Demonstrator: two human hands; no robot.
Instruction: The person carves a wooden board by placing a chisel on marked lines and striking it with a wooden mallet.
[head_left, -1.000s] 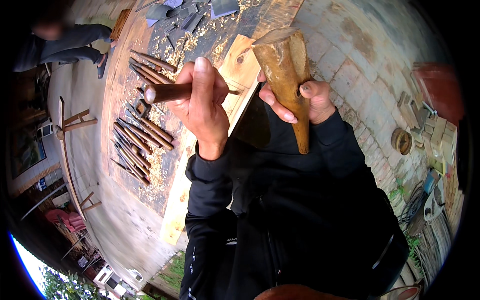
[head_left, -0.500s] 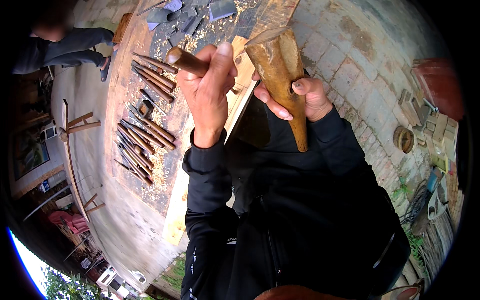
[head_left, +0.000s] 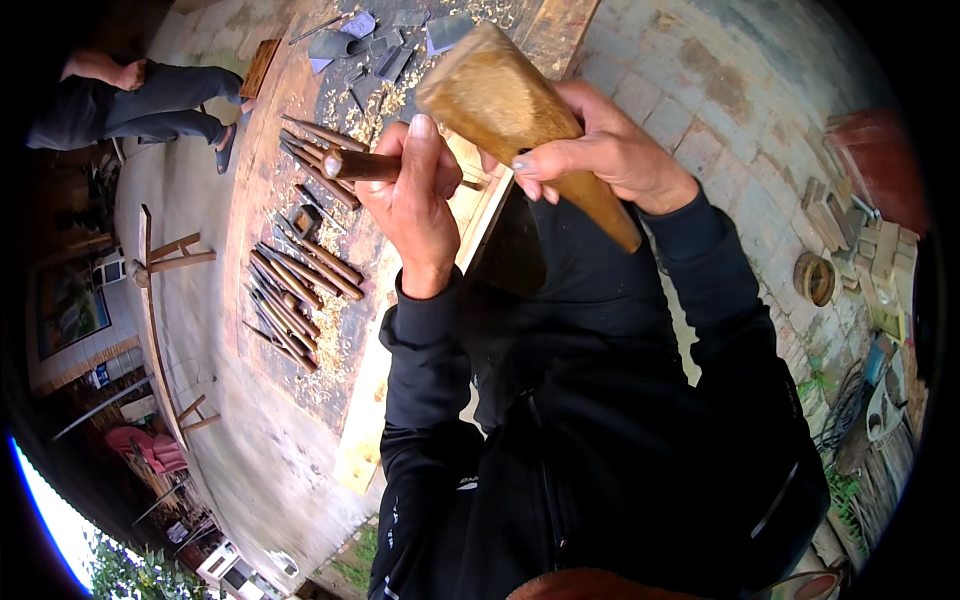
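The wooden mallet [head_left: 505, 105] is gripped about its middle by the right hand [head_left: 612, 158], which is closed around it with the thumb laid along the side; the broad end is raised toward the upper left, and the narrow end is pointed down to the right. By the left hand [head_left: 415, 200], a dark wooden tool handle [head_left: 362, 166] is clasped in closed fingers, its rounded butt turned left, just beside the broad end of the mallet; the tool's working end cannot be made out.

Beneath the left hand, a pale board [head_left: 366, 435] is laid along the near edge of the tabletop [head_left: 258, 225]. Close to the left, the way is crowded by an upper group of chisels [head_left: 322, 168], a small dark block [head_left: 304, 221] and a lower group of chisels [head_left: 290, 300], with wood shavings [head_left: 335, 345] scattered among them. Farther up, dark sheet pieces [head_left: 394, 63] are strewn about.

The tabletop's near edge is seen slanting from upper right to lower left. Open room is offered to the right by the paved floor [head_left: 690, 110], bounded farther off by a round wooden ring [head_left: 814, 280] and stacked wood blocks [head_left: 882, 262].
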